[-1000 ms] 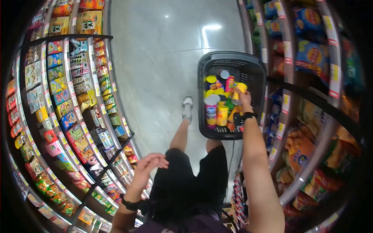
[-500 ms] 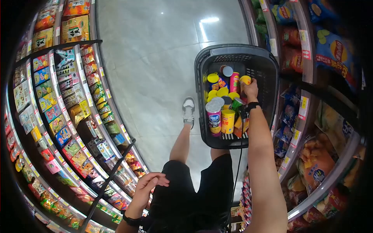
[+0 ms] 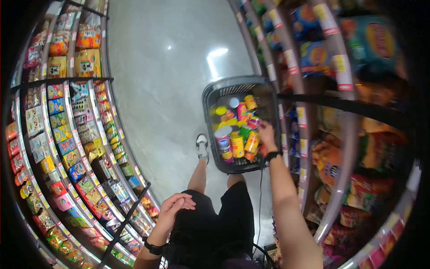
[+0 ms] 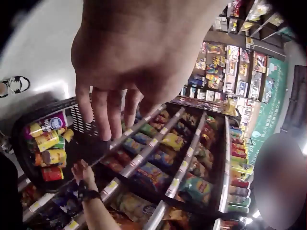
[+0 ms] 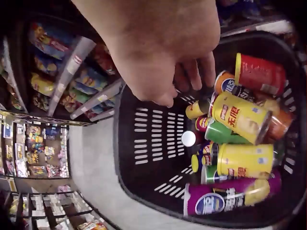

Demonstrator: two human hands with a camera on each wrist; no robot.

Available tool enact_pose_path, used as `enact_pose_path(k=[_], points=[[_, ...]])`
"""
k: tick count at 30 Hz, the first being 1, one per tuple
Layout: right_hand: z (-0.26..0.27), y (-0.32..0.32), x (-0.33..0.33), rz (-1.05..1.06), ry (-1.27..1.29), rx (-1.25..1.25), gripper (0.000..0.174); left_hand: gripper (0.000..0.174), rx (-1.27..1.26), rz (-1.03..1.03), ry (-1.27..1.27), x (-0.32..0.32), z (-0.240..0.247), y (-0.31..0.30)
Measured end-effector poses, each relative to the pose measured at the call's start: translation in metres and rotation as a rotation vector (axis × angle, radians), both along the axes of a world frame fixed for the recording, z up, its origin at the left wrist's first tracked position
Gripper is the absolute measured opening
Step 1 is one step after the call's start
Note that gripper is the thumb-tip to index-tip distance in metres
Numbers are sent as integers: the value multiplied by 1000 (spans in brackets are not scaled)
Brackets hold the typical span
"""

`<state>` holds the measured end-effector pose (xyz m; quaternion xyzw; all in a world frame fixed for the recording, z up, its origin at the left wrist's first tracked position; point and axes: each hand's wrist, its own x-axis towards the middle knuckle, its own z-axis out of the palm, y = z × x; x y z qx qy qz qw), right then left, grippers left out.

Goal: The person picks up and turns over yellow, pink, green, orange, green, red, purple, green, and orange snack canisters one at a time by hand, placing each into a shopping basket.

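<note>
My right hand (image 3: 267, 135) is over the right side of a black plastic basket (image 3: 239, 81), its fingertips close to a small purple-pink can (image 3: 254, 121). In the right wrist view its fingers are loosely bent, with nothing between them. Snack canisters fill the basket: yellow ones (image 5: 237, 117), a red one (image 5: 263, 74) and a long purple one (image 5: 232, 197). A small yellow can (image 3: 251, 102) lies toward the basket's far end. My left hand (image 3: 177, 206) hangs relaxed in front of the left thigh, holding nothing.
Shelves of packaged snacks (image 3: 67, 134) run along the left, and shelves of chip bags (image 3: 316, 58) stand close on the right beside the basket. Grey tile floor (image 3: 152, 89) lies between them. A dark cable (image 3: 260, 201) hangs near the right leg.
My right hand has let go of the yellow can, which now lies toward the basket's far end, and has moved back toward me. The basket sits further left in the head view.
</note>
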<state>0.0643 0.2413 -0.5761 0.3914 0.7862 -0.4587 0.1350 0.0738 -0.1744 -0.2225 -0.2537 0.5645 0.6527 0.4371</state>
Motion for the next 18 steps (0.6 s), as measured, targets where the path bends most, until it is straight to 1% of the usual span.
enact_pose_path(k=[1,2,3,4,5,6,7,8,10,11,13,15,17,18], points=[[4,2,23,23,52,-7,28,30,27,-8,17,-4,12,2],[20,-9,46,-25,299,112,26,30,65,-23,60,-9,28,4],[43,-2,63,1,2,-26,30,31,83,-42,96,-15,44,6],[66,-6,84,44,21,-15,20,33,110,-72,138,-24,58,10],[108,-14,93,-81,100,-98,21,34,129,-85,170,-31,74,12],[143,-16,103,-109,176,-173,23,34,186,-133,212,-40,86,15],[226,-22,96,-124,186,-157,28,32,222,-117,246,-46,98,17],[273,-18,101,-183,194,-343,33,31,252,-103,270,-50,110,18],[308,-6,126,-211,277,-196,35,32,311,-173,328,-61,129,29],[337,0,135,-250,314,-160,35,32,342,-185,349,-64,139,35],[423,8,141,-199,394,115,32,31,399,-224,390,-70,152,51],[492,14,156,-265,496,187,30,31,457,-285,440,-69,179,77],[546,14,175,-345,662,240,28,31,497,-362,478,-62,201,96],[574,10,186,-404,696,309,27,31,538,-370,498,-60,210,108]])
